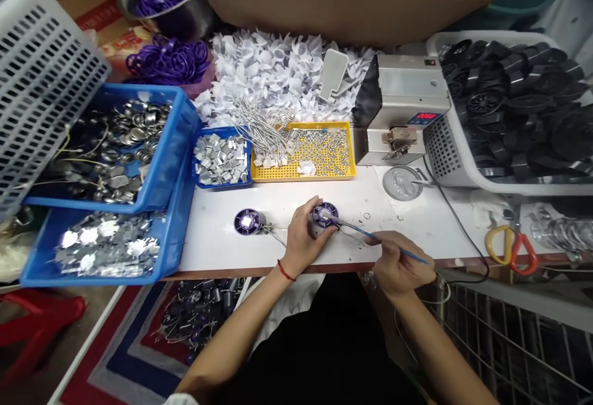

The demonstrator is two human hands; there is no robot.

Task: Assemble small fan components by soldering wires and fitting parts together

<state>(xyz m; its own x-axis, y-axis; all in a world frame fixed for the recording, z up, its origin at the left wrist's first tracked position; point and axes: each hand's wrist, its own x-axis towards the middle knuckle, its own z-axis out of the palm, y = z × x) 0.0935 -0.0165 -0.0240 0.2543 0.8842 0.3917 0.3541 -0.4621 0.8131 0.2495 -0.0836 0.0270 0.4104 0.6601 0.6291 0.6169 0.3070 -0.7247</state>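
Note:
My left hand (303,238) wraps its thumb and fingers round a small round black-and-purple part (325,213) with a spoked top and wires trailing from it. In my right hand (403,264) is a thin blue brush (365,232), gripped like a pen. The brush's tip touches the pale middle of the round part. A similar black-and-purple part (248,221) with a white square in its centre stands to the left, its wires reaching toward my left hand. At the right lies a shallow round dish (402,183) holding a clear, glossy substance.
Behind my hands are a blue tray of metal pieces (222,159) and a yellow tray of small screws (319,149) with white wires. A metal machine (405,108) with a red display stands right of them. Scissors (512,247) lie at the right edge; stacked blue bins (178,146) stand left.

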